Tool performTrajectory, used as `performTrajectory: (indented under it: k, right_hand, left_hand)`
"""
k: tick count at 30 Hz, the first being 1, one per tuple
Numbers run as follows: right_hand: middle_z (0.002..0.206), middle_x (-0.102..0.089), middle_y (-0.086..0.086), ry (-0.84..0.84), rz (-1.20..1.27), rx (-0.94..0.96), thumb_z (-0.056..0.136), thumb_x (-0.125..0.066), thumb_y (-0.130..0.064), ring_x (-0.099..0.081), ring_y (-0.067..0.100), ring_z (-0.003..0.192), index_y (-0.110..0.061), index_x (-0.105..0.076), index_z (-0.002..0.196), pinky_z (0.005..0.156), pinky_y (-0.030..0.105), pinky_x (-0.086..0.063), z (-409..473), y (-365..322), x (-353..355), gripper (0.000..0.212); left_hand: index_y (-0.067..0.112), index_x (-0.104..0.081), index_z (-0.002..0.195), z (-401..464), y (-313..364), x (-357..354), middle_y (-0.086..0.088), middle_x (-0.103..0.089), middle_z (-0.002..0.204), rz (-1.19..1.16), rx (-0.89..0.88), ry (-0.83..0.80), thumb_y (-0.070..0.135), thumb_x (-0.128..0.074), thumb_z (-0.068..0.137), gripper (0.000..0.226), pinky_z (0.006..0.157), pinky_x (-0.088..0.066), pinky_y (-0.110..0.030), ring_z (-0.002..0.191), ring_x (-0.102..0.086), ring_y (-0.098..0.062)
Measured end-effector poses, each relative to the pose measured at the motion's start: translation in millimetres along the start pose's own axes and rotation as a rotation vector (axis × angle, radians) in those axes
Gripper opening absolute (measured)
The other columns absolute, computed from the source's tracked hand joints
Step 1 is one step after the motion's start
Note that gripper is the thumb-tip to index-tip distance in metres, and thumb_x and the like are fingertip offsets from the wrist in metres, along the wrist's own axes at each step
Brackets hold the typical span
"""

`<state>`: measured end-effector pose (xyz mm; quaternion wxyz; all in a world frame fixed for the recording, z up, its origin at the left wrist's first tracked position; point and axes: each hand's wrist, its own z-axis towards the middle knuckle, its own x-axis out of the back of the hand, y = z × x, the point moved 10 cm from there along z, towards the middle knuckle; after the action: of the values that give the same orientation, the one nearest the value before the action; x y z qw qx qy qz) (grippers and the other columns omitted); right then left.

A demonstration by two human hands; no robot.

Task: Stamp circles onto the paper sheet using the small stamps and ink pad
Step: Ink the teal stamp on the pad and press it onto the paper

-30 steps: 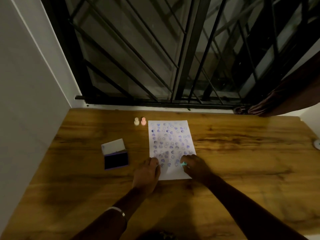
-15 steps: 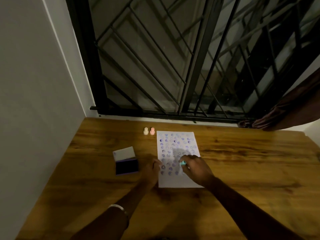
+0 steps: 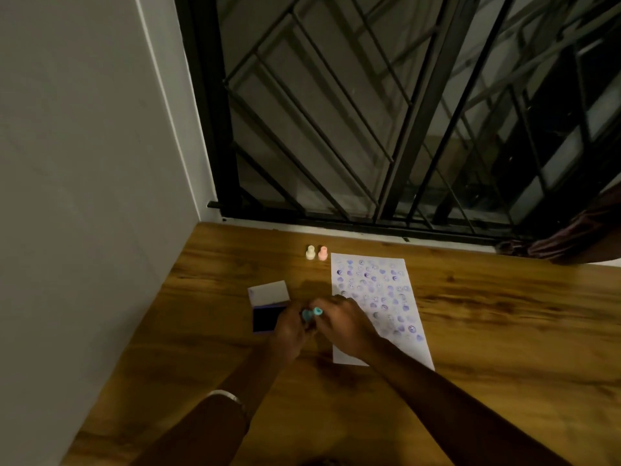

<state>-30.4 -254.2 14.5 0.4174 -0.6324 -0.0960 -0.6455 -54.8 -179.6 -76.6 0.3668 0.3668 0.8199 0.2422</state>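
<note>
A white paper sheet [image 3: 376, 290] covered with several purple stamped circles lies on the wooden table [image 3: 504, 331]. My right hand [image 3: 342, 322] holds a small teal stamp [image 3: 311, 313] just left of the sheet. My left hand [image 3: 290, 327] sits beside it, touching the right edge of the open ink pad [image 3: 265, 317], whose white lid [image 3: 268, 292] is flipped back. Whether the left hand also grips the stamp is unclear. A cream stamp [image 3: 310, 252] and a pink stamp [image 3: 323, 253] stand upright beyond the sheet's top left corner.
A white wall [image 3: 84, 196] bounds the table on the left. A black metal window grille [image 3: 369, 112] runs along the far edge. Dark cloth [image 3: 571, 243] lies at the far right of the sill.
My right hand has carried the teal stamp left off the paper toward the ink pad. My left hand left the paper's edge and moved to the pad. The camera view swung left.
</note>
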Motion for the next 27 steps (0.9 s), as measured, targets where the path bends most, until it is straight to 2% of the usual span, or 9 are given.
performTrajectory:
  k: [5, 7, 10, 12, 14, 16, 18, 21, 27]
  right_hand:
    - [0.114, -0.069, 0.006, 0.013, -0.015, -0.038, 0.086, -0.056, -0.011, -0.065, 0.020, 0.102, -0.018, -0.061, 0.115, 0.090, 0.036, -0.053, 7, -8, -18, 0.030]
    - [0.114, -0.070, 0.006, 0.043, 0.013, -0.040, 0.086, -0.058, -0.008, -0.065, 0.020, 0.102, -0.017, -0.061, 0.115, 0.090, 0.031, -0.054, 9, -12, -22, 0.031]
    - [0.109, -0.071, 0.008, 0.073, 0.074, -0.022, 0.086, -0.059, -0.005, -0.067, 0.019, 0.096, -0.015, -0.062, 0.113, 0.084, 0.023, -0.053, 12, -19, -26, 0.029]
    - [0.108, -0.072, 0.009, 0.091, 0.066, -0.008, 0.089, -0.058, -0.011, -0.068, 0.021, 0.096, -0.014, -0.063, 0.112, 0.086, 0.027, -0.054, 16, -24, -24, 0.024]
    - [0.107, -0.073, 0.012, 0.117, 0.054, -0.006, 0.089, -0.049, -0.026, -0.069, 0.025, 0.096, -0.011, -0.066, 0.110, 0.089, 0.034, -0.056, 22, -29, -19, 0.030]
    - [0.108, -0.072, 0.012, 0.131, 0.046, -0.014, 0.086, -0.041, -0.034, -0.068, 0.026, 0.098, -0.010, -0.066, 0.109, 0.091, 0.037, -0.055, 29, -28, -16, 0.042]
    - [0.116, -0.068, 0.010, 0.111, 0.032, -0.028, 0.087, -0.050, -0.021, -0.063, 0.025, 0.106, -0.013, -0.063, 0.116, 0.094, 0.037, -0.053, 36, -21, -19, 0.033]
    - [0.120, -0.067, 0.008, 0.080, 0.097, -0.035, 0.085, -0.061, -0.003, -0.062, 0.022, 0.111, -0.016, -0.059, 0.122, 0.094, 0.032, -0.053, 39, -13, -25, 0.039]
    - [0.120, -0.066, 0.007, 0.040, 0.169, -0.020, 0.088, -0.062, -0.005, -0.064, 0.019, 0.109, -0.017, -0.059, 0.117, 0.089, 0.028, -0.056, 59, -7, -23, 0.031]
  left_hand:
    - [0.000, -0.052, 0.118, 4, 4, 10, -0.016, -0.057, 0.111, 0.001, -0.009, 0.001, 0.017, -0.036, 0.101, 0.028, 0.079, -0.049, -0.037, 0.107, -0.052, -0.029]
    - [-0.001, -0.050, 0.121, 5, 4, 14, -0.019, -0.055, 0.119, -0.026, 0.007, -0.009, 0.018, -0.034, 0.102, 0.030, 0.086, -0.047, -0.041, 0.114, -0.049, -0.031]
    - [0.000, -0.040, 0.134, 8, 4, 17, -0.020, -0.051, 0.132, -0.036, 0.006, -0.013, 0.018, -0.033, 0.103, 0.037, 0.083, -0.050, -0.038, 0.117, -0.050, -0.030]
    - [0.004, -0.046, 0.128, 10, 5, 21, -0.015, -0.057, 0.119, -0.125, 0.000, 0.011, 0.024, -0.036, 0.103, 0.033, 0.087, -0.047, -0.038, 0.106, -0.054, -0.025]
    - [0.009, -0.051, 0.118, 14, 7, 22, -0.011, -0.057, 0.115, -0.219, 0.000, 0.016, 0.025, -0.040, 0.101, 0.026, 0.093, -0.044, -0.040, 0.108, -0.055, -0.025]
    - [0.010, -0.048, 0.119, 17, 13, 22, -0.011, -0.058, 0.114, -0.234, 0.007, 0.027, 0.025, -0.043, 0.100, 0.025, 0.086, -0.048, -0.038, 0.109, -0.055, -0.026]
    - [0.011, -0.048, 0.113, 21, 19, 23, -0.011, -0.058, 0.107, -0.210, 0.006, 0.044, 0.026, -0.045, 0.099, 0.021, 0.074, -0.050, -0.037, 0.097, -0.057, -0.024]
    - [0.012, -0.051, 0.106, 25, 25, 21, -0.014, -0.057, 0.112, -0.069, 0.015, 0.047, 0.032, -0.044, 0.098, 0.022, 0.085, -0.050, -0.043, 0.101, -0.056, -0.027]
    - [0.013, -0.051, 0.119, 35, 47, 20, -0.011, -0.055, 0.119, 0.141, -0.081, 0.091, 0.037, -0.046, 0.098, 0.032, 0.093, -0.051, -0.043, 0.115, -0.054, -0.032]
